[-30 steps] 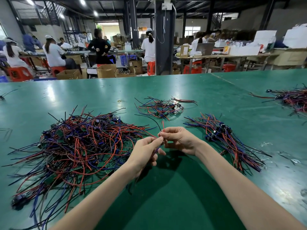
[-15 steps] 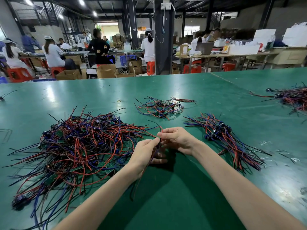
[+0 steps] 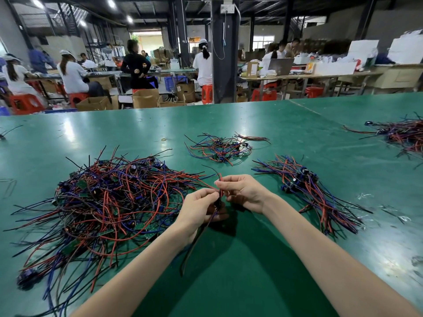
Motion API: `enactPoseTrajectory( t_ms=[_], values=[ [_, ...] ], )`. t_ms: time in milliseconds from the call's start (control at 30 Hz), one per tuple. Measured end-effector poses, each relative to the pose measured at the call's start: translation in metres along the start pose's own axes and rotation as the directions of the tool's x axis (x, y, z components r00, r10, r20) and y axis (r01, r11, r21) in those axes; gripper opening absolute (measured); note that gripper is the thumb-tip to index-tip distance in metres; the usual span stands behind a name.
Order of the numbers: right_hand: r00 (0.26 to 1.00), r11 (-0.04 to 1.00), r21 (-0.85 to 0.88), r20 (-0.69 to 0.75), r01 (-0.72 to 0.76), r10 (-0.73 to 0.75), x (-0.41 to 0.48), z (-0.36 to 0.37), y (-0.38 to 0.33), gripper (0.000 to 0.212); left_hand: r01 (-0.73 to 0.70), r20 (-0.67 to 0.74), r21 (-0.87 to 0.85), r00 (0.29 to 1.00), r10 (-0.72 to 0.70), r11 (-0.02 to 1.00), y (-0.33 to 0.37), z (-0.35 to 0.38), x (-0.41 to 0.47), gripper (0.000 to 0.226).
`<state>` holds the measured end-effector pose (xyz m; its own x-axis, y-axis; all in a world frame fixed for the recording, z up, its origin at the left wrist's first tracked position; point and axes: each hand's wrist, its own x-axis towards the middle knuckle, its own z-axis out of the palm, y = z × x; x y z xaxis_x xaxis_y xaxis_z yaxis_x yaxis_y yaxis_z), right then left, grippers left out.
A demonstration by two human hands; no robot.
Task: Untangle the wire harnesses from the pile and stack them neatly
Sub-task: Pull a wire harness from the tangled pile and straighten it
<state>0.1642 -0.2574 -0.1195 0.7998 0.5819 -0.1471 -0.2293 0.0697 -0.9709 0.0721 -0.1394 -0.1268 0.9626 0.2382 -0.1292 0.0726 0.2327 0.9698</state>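
Left hand curls low on one harness, right hand pinches its top, held over the worktop between pile and stack. The risk: dangling tails could snag the pile and drag neighbours along.

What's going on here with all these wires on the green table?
A person is sorting wire harnesses by hand. Both the left hand and the right hand pinch one wire harness above the green table; its loose wires hang down toward the person. A large tangled pile lies to the left, not yet sorted. A straighter stack lies to the right, and a smaller bunch sits farther back.
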Motion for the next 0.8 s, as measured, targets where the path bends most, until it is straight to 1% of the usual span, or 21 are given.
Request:
enactPoseTrajectory(
  t_ms=[100,200,267,367,467,633,733,800],
  values=[
    [1.000,1.000,0.006,0.015,-0.012,0.012,-0.001,0.000,0.000,0.003,0.018,0.015,0.021,1.000,-0.019,1.000,0.001,-0.001,0.000,0.011],
    [0.998,0.994,0.108,0.055,-0.026,0.020,-0.002,0.002,0.001,0.005,0.046,0.064,-0.026,0.997,-0.044,0.999,0.003,0.000,-0.001,0.009],
    [0.996,0.987,0.153,0.085,-0.039,0.027,-0.003,0.003,0.001,0.007,0.069,0.076,-0.024,0.995,-0.067,0.997,0.004,-0.001,0.000,0.007],
    [0.991,0.991,0.125,0.131,-0.052,0.035,-0.003,0.004,0.001,0.008,0.120,0.088,-0.051,0.989,-0.115,0.991,0.007,-0.004,0.001,0.008],
    [0.986,0.994,0.088,0.160,-0.060,0.045,-0.004,0.001,0.005,0.015,0.175,0.111,-0.046,0.979,-0.169,0.984,0.009,-0.006,0.003,0.008],
    [0.981,0.992,0.120,0.192,-0.041,0.017,-0.004,0.002,0.014,0.018,0.101,0.082,0.021,0.991,-0.102,0.995,0.001,-0.006,0.004,0.006],
    [0.990,0.990,0.141,0.142,-0.011,-0.010,-0.004,0.005,0.013,0.027,0.024,0.036,0.022,0.999,-0.025,0.999,0.002,-0.006,0.005,0.008],
    [0.992,0.996,0.081,0.121,0.025,-0.035,-0.008,0.009,0.013,0.032,-0.025,-0.007,0.023,1.000,0.025,0.999,0.005,-0.008,0.005,0.009]
  ],
)
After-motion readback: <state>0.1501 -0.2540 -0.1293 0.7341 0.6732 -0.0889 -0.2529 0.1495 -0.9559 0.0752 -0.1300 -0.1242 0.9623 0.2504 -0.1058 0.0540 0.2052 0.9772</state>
